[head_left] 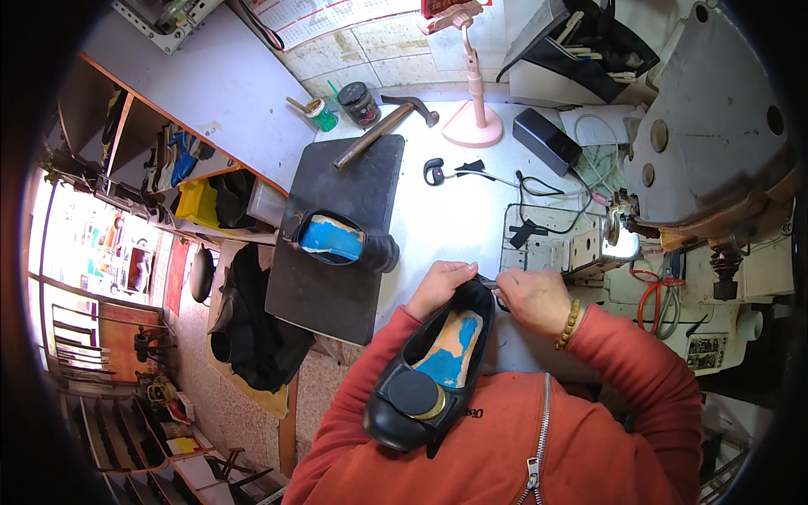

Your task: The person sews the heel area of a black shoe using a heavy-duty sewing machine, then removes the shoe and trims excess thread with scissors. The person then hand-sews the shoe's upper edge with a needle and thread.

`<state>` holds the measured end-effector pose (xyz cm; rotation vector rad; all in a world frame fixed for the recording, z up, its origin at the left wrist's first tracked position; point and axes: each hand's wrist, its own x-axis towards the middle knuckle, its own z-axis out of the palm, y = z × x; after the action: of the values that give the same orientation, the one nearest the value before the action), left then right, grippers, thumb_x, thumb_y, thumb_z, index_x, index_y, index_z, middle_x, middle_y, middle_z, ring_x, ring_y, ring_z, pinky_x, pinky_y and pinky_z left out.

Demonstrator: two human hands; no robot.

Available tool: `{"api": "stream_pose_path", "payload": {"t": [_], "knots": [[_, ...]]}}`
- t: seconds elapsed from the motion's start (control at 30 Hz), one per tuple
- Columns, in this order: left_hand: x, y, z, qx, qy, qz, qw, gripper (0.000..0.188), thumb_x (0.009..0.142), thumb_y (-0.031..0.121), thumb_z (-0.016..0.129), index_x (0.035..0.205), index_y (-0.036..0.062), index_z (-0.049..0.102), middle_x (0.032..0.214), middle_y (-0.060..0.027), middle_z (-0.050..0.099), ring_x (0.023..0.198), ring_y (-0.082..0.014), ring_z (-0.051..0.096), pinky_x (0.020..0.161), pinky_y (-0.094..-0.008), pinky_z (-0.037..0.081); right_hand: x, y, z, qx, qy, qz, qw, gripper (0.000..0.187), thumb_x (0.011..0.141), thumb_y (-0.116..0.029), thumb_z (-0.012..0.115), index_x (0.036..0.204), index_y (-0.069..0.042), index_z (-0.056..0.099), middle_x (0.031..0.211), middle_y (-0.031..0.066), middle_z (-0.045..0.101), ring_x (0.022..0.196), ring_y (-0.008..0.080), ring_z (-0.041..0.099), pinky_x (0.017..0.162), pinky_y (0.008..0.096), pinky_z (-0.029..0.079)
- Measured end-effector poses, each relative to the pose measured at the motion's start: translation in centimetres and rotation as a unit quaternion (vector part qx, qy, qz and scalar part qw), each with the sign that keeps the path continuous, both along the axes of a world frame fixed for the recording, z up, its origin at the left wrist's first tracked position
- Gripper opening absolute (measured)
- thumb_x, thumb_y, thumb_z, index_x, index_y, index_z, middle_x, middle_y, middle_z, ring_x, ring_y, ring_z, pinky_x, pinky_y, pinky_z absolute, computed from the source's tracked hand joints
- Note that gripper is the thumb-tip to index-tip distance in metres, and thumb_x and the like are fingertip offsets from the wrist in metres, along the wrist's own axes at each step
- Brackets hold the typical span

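A black slip-on shoe with a round ornament on its vamp rests against my chest, toe toward me. Its inside has a tan surface with patches of blue. My left hand pinches the rim at the heel end. Just right of the heel, my right hand is closed, with a small dark piece at its fingertips; I cannot make out what it is. A similar black shoe, also blue and tan inside, lies on a dark board farther left.
A hammer lies across the board's far end. Behind it stand a dark jar and a green pot. A pink stand, a black box and cables are farther back. A large grey machine fills the right.
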<state>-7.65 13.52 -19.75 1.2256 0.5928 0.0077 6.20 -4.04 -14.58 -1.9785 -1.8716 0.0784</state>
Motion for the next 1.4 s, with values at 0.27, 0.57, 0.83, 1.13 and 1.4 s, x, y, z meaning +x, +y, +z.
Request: {"api": "stream_pose_path", "payload": {"t": [0.27, 0.57, 0.83, 1.13, 1.4], "knots": [[0.2, 0.1, 1.5, 0.029, 0.014, -0.033, 0.999, 0.022, 0.096, 0.02, 0.06, 0.088, 0.0002, 0.066, 0.078, 0.0041, 0.061, 0.071, -0.0039, 0.052, 0.067, -0.0213, 0.044, 1.3, 0.0, -0.2, 0.075, -0.145, 0.075, 0.984, 0.005, 0.082, -0.016, 0.055, 0.084, -0.012, 0.054, 0.072, 0.0015, 0.052, 0.061, 0.0178, 0.058, 0.053, 0.0321, 0.045], [0.5, 1.3, 2.1, 0.105, -0.068, -0.062, 0.99, 0.012, 0.087, -0.004, 0.061, 0.095, 0.0036, 0.056, 0.08, 0.0046, 0.054, 0.072, -0.0026, 0.05, 0.064, -0.0189, 0.041, 0.9, 0.2, -0.2, 0.136, -0.223, 0.083, 0.962, 0.01, 0.077, -0.017, 0.055, 0.086, -0.013, 0.056, 0.07, -0.0027, 0.047, 0.061, 0.0115, 0.052, 0.055, 0.0259, 0.037], [1.2, -0.1, 1.7, 0.082, -0.068, -0.006, 0.994, 0.017, 0.084, -0.006, 0.063, 0.085, 0.0065, 0.052, 0.071, 0.0062, 0.047, 0.063, -0.0021, 0.043, 0.055, -0.019, 0.035, 0.6, -0.3, -0.3, 0.103, -0.133, 0.045, 0.985, 0.007, 0.079, -0.015, 0.057, 0.084, -0.012, 0.056, 0.072, 0.0, 0.052, 0.062, 0.0156, 0.057, 0.054, 0.0301, 0.043], [0.8, 0.0, 1.6, 0.073, -0.075, 0.006, 0.994, 0.016, 0.084, -0.006, 0.062, 0.086, 0.0061, 0.052, 0.072, 0.0061, 0.047, 0.064, -0.0025, 0.042, 0.057, -0.0187, 0.035, -0.2, -0.4, 0.1, 0.032, -0.072, 0.003, 0.997, 0.005, 0.08, -0.013, 0.057, 0.083, -0.01, 0.055, 0.074, 0.0038, 0.055, 0.061, 0.0215, 0.061, 0.052, 0.0349, 0.049], [1.0, 0.0, 1.9, 0.077, -0.071, -0.013, 0.994, 0.014, 0.085, -0.005, 0.062, 0.087, 0.0054, 0.053, 0.075, 0.006, 0.048, 0.066, -0.0027, 0.043, 0.059, -0.0193, 0.037, 1.1, 0.4, 0.2, 0.017, -0.067, 0.059, 0.996, 0.007, 0.081, -0.012, 0.056, 0.087, -0.009, 0.055, 0.075, 0.0062, 0.057, 0.062, 0.0242, 0.063, 0.052, 0.0373, 0.051]]}}
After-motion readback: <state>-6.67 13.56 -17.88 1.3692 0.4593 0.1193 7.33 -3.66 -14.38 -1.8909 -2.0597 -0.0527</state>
